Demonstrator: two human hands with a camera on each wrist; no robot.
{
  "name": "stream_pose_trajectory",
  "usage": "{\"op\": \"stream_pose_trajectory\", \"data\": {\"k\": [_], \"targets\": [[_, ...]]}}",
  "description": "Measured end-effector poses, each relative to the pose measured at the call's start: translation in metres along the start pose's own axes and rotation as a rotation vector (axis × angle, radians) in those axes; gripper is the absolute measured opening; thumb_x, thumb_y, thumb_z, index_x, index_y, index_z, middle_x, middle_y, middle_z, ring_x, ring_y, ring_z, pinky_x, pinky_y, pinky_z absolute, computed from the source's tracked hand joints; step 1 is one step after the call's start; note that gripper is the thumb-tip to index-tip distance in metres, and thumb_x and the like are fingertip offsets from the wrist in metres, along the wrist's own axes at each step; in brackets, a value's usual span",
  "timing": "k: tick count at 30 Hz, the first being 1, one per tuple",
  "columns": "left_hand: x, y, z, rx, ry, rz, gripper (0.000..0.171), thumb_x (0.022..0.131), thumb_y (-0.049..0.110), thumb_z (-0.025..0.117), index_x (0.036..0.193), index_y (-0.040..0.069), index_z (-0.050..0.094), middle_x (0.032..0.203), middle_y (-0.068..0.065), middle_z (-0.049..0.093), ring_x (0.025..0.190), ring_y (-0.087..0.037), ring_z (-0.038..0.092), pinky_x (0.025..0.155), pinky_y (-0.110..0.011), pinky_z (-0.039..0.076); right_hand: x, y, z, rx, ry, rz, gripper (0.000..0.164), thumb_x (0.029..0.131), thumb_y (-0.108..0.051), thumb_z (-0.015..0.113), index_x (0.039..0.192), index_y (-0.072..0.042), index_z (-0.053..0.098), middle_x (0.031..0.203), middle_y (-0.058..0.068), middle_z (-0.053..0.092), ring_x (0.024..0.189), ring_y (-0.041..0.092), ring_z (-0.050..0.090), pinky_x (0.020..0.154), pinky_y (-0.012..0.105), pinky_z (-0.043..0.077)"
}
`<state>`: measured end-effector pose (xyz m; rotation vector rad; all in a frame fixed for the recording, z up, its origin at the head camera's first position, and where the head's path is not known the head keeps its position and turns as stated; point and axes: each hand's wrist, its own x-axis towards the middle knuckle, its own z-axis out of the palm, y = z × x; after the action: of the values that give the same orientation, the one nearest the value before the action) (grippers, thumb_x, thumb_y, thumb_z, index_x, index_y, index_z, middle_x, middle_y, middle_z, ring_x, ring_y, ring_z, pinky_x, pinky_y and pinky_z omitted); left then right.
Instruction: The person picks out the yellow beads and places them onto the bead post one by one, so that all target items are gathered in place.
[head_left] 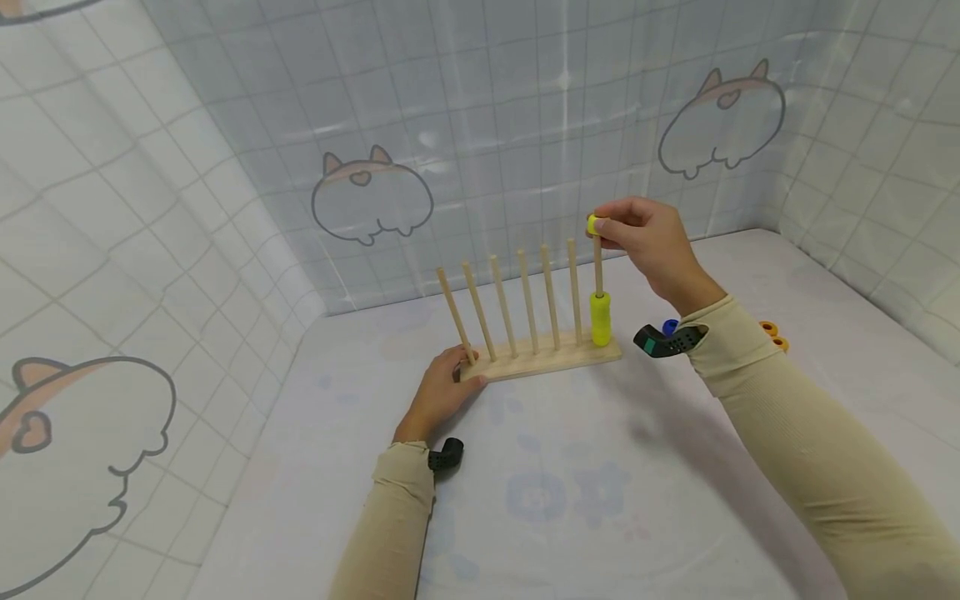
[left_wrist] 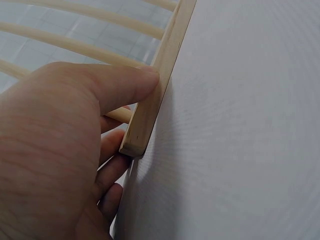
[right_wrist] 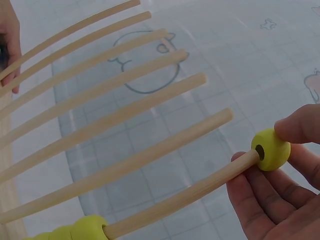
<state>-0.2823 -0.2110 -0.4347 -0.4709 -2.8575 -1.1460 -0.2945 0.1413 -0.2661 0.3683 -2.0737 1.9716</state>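
A wooden bead rack (head_left: 540, 361) stands on the cloth, with several upright pegs in a row along its base. My left hand (head_left: 437, 393) holds the left end of the base, its thumb on the near edge and its fingers around the far side. At the rack's right end, my right hand (head_left: 651, 248) pinches a yellow bead (right_wrist: 274, 151) between thumb and fingers. The bead's hole meets the tip of the rightmost peg (right_wrist: 185, 197). Lower on that same peg sits a stack of yellow beads (head_left: 601, 319). The other pegs are bare.
Beyond the right wrist lie a blue bead (head_left: 670, 327) and some orange beads (head_left: 781, 343), partly hidden by the sleeve. A pale patterned cloth (head_left: 555, 517) covers the surface. Grid-patterned sheeting with cartoon drawings (head_left: 480, 108) rises behind and on both sides.
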Motion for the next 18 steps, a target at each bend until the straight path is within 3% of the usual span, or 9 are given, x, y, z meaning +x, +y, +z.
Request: {"op": "stream_pose_trajectory", "data": {"k": [10, 18], "targets": [[-0.0002, -0.0004, 0.0001, -0.005, 0.002, -0.002, 0.049, 0.092, 0.029, 0.073, 0.137, 0.014, 0.060, 0.151, -0.008, 0.045, 0.140, -0.030, 0.038, 0.111, -0.048, 0.037, -0.0006, 0.0016, 0.0002, -0.087, -0.015, -0.002, 0.027, 0.097, -0.017, 0.067, 0.118, -0.001, 0.065, 0.114, 0.010, 0.066, 0.103, 0.023, 0.066, 0.094, 0.031, 0.053], [-0.0018, 0.0011, -0.0004, 0.001, -0.001, -0.008, 0.046, 0.093, 0.031, 0.071, 0.134, 0.013, 0.061, 0.152, -0.005, 0.045, 0.140, -0.027, 0.038, 0.111, -0.045, 0.037, -0.0006, 0.0011, -0.0006, -0.053, -0.024, 0.014, 0.026, 0.097, -0.015, 0.067, 0.118, 0.000, 0.065, 0.114, 0.010, 0.066, 0.103, 0.021, 0.066, 0.092, 0.030, 0.054]]}}
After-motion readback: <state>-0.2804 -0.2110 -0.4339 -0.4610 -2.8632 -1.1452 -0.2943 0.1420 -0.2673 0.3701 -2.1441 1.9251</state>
